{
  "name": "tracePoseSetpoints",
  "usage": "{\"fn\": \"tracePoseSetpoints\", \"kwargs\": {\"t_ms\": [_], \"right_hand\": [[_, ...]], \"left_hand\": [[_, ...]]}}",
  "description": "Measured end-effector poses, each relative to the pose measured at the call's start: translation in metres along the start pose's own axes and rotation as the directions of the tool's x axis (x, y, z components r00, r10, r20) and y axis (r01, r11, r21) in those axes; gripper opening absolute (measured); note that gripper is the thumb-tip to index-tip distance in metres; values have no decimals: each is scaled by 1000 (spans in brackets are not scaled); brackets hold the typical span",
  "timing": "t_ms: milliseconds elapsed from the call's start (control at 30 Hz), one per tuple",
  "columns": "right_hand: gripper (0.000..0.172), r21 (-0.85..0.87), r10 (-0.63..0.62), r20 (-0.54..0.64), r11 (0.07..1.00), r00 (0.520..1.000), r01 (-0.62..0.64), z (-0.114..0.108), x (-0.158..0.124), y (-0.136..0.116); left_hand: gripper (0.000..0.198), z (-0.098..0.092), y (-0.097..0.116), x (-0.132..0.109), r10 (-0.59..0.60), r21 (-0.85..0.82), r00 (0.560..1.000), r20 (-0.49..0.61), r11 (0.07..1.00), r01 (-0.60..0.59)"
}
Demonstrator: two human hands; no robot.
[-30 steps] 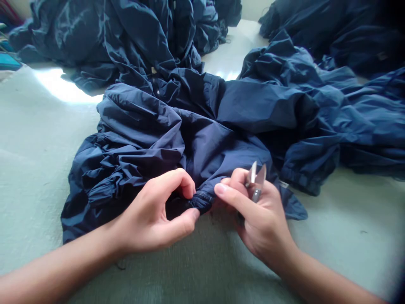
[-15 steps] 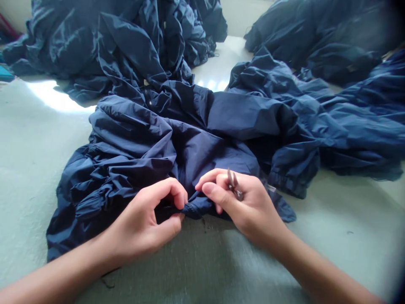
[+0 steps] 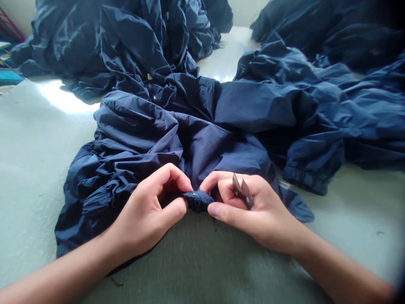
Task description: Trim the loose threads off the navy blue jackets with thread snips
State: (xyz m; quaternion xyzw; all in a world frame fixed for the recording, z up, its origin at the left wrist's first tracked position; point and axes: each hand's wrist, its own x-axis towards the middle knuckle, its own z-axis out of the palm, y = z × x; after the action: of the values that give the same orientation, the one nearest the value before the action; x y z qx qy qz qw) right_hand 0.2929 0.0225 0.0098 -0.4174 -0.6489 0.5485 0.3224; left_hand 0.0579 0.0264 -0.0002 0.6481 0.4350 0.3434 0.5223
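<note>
A navy jacket-like garment point(image 3: 218, 147) of thin cloth lies crumpled before me, with gathered elastic cuffs. My left hand point(image 3: 155, 207) pinches its near edge between thumb and fingers. On the other side of a short rolled, stitched stretch of that edge point(image 3: 198, 201), my right hand point(image 3: 247, 207) grips the cloth with thumb and forefinger. Small dark metal thread snips point(image 3: 243, 192) are tucked in the right hand too, their two pointed blades apart and sticking up above the fingers. The lower part of the snips is hidden by the hand.
Navy garments are heaped at the back left point(image 3: 72, 38) and back right point(image 3: 332, 29). More blue cloth point(image 3: 373, 105) spreads along the right. Loose dark threads lie on the pale green table point(image 3: 28, 169). A teal object point(image 3: 10, 77) is at the far left edge.
My right thumb has come down onto the garment's edge, which is now held taut and rolled up between both hands. The view has shifted slightly, moving the cloth rightward in the picture.
</note>
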Motion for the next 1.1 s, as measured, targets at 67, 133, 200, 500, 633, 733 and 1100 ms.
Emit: {"fn": "tracePoseSetpoints", "kwargs": {"t_ms": [67, 133, 200, 500, 633, 733, 1100], "right_hand": [[50, 16, -15, -20, 1000, 1000, 15, 2, -1, 0], [50, 18, -35, -42, 999, 998, 36, 5, -1, -1], [48, 15, -56, -57, 998, 997, 57, 9, -2, -1], [50, 132, -42, -48, 990, 998, 48, 15, -1, 6], [48, 196, 58, -48, 979, 997, -48, 16, 1, 10], [42, 308, 156, -109, 944, 982, -116, 16, 2, 13], [36, 582, 198, -89, 806, 976, -110, 4, 4, -4]], "left_hand": [[10, -2, 2, -1, -1, 6, 1000, 30, 1000, 1], [9, -4, 5, -3, 13, 39, 997, 77, 999, -16], [15, -4, 7, -3, 35, 103, 994, 107, 994, -46], [10, 1, 3, 2, 73, 279, 990, 123, 955, -105], [9, 2, 3, 0, 96, 320, 987, 130, 938, -134], [8, 2, 5, 0, 76, 325, 991, 111, 939, -109], [10, 1, 9, 0, 2, 350, 1000, 29, 937, -12]]}}
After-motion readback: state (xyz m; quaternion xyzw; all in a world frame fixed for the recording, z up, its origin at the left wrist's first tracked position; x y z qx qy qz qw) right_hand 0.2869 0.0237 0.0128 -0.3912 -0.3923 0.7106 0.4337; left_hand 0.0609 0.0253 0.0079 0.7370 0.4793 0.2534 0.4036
